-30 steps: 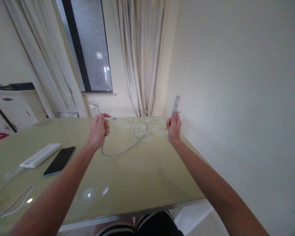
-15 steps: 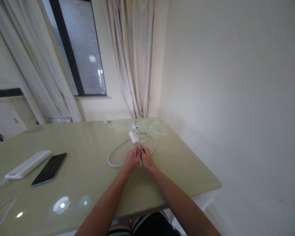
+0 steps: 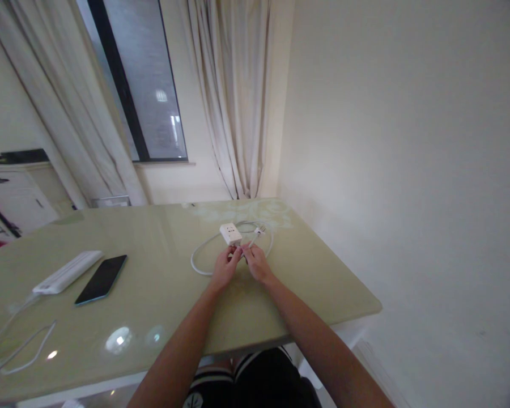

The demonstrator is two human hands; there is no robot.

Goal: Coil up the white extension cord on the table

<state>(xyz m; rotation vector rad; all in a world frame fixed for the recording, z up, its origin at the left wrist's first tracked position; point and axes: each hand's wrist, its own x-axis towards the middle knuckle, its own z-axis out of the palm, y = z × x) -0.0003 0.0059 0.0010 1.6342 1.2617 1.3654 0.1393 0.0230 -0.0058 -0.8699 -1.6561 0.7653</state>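
Observation:
A white cable point(image 3: 204, 271) lies in a loop on the pale green glass table point(image 3: 280, 294). At its far end a white square socket block point(image 3: 230, 233) lies flat on the table, with a plug point(image 3: 260, 230) just to its right. My left hand point(image 3: 224, 268) and my right hand point(image 3: 257, 264) are side by side just in front of the block. Each hand has its fingers pinched on the cable where its two ends meet. Both hands rest low on the table top.
At the left lie a white power strip point(image 3: 68, 271) and a dark phone point(image 3: 101, 279), with thin white wires point(image 3: 21, 351) near the front left edge. A wall runs along the table's right side. Curtains point(image 3: 233, 96) and a window stand behind.
My hands came together from wide apart and lowered the cable ends. The socket block and the plug now lie on the table. The cable forms a loop.

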